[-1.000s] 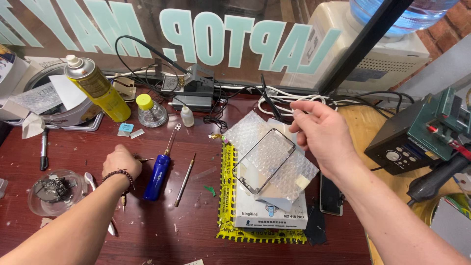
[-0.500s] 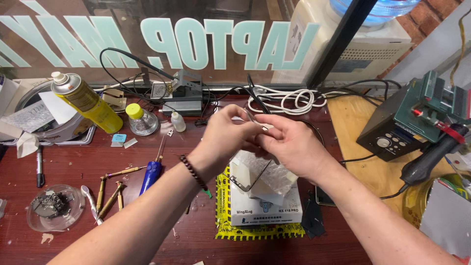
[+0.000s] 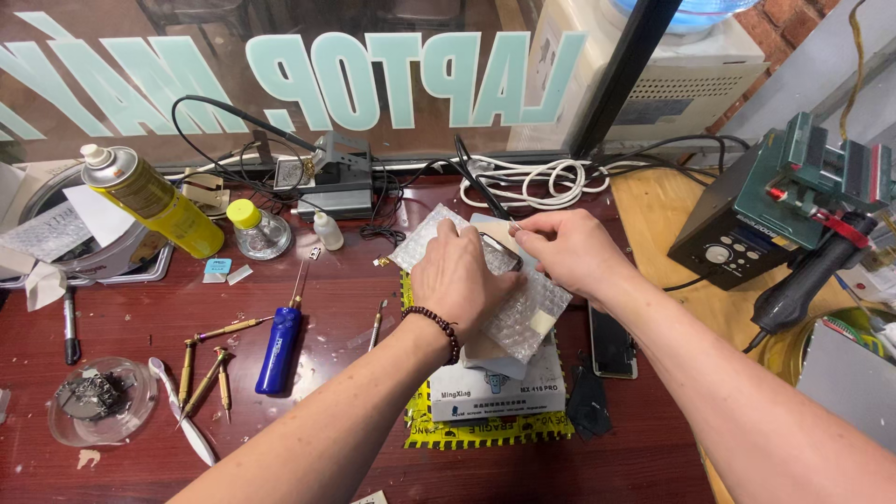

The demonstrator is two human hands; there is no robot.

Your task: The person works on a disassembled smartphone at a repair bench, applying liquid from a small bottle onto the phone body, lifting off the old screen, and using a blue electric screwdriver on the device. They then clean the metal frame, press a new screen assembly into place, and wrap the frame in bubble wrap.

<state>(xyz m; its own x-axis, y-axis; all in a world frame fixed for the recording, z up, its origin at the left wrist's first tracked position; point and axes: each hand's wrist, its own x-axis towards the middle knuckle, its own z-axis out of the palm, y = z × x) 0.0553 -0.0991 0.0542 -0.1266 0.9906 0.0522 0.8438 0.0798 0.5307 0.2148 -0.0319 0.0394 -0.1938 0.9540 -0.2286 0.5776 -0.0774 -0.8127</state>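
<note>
My left hand [image 3: 462,275] lies curled over a thin dark-framed screen panel [image 3: 499,250] and holds it down on a sheet of bubble wrap [image 3: 539,308]. My right hand [image 3: 569,250] pinches the panel's upper edge between thumb and forefinger. The bubble wrap rests on a white box [image 3: 499,392], which sits on a yellow packet [image 3: 485,432]. Most of the panel is hidden under my left hand.
On the red-brown table [image 3: 140,317] to the left lie a blue screwdriver [image 3: 278,350], brass bits [image 3: 207,362], a dish of metal scraps [image 3: 93,397], a yellow spray can [image 3: 154,201] and a small jar [image 3: 254,229]. A phone [image 3: 613,341] and a green rework station [image 3: 761,210] are on the right.
Both hands have lowered the panel from mid-air onto the bubble wrap on the box. My left hand now presses on it instead of holding it up.
</note>
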